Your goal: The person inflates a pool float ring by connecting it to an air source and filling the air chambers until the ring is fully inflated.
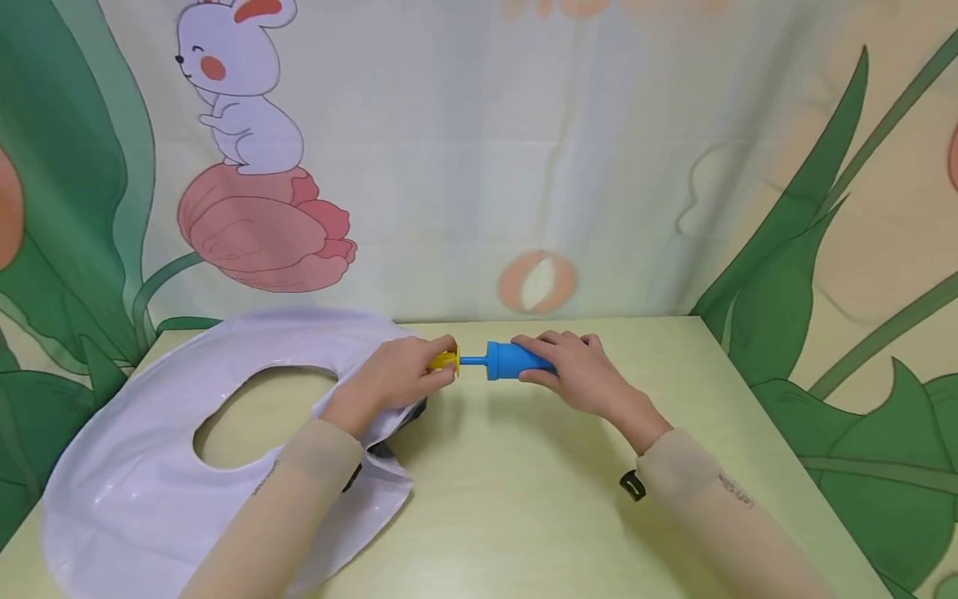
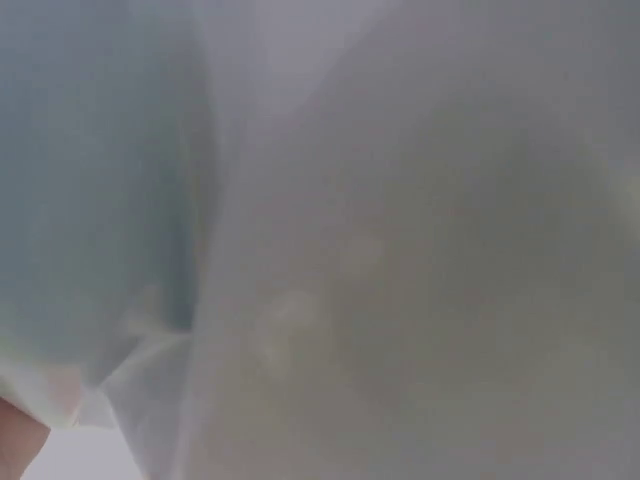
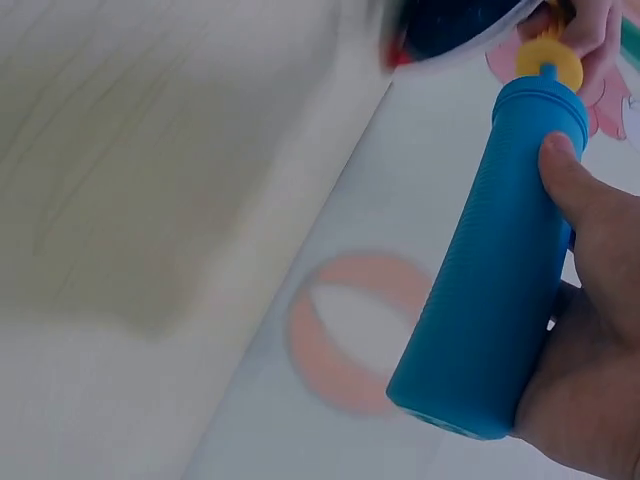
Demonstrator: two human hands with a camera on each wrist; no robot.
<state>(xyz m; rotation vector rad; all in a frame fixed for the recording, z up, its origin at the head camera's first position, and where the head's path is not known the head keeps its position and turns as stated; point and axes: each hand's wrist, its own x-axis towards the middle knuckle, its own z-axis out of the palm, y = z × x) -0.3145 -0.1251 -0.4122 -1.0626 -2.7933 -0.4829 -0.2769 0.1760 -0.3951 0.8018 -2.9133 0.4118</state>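
A blue hand pump (image 1: 515, 361) is held level above the table, its ribbed cylinder in the grip of my right hand (image 1: 575, 371). In the right wrist view the thumb lies along the pump's cylinder (image 3: 490, 270). A thin blue rod (image 1: 473, 361) joins it to a yellow end piece (image 1: 445, 359) with a round flange. My left hand (image 1: 404, 368) grips that yellow piece. Beneath my left forearm lies a large, slack white inflatable ring (image 1: 127, 466) with an open middle. Pale, blurred plastic (image 2: 400, 250) fills most of the left wrist view, hiding the left fingers there.
The pale yellow table (image 1: 539, 507) carries the ring on its left side. Behind it hangs a printed curtain (image 1: 464, 183) with a rabbit, flowers and leaves. Dark parts (image 1: 382, 449) show at the ring's right edge, and a black strap end (image 1: 632, 485) hangs by my right cuff.
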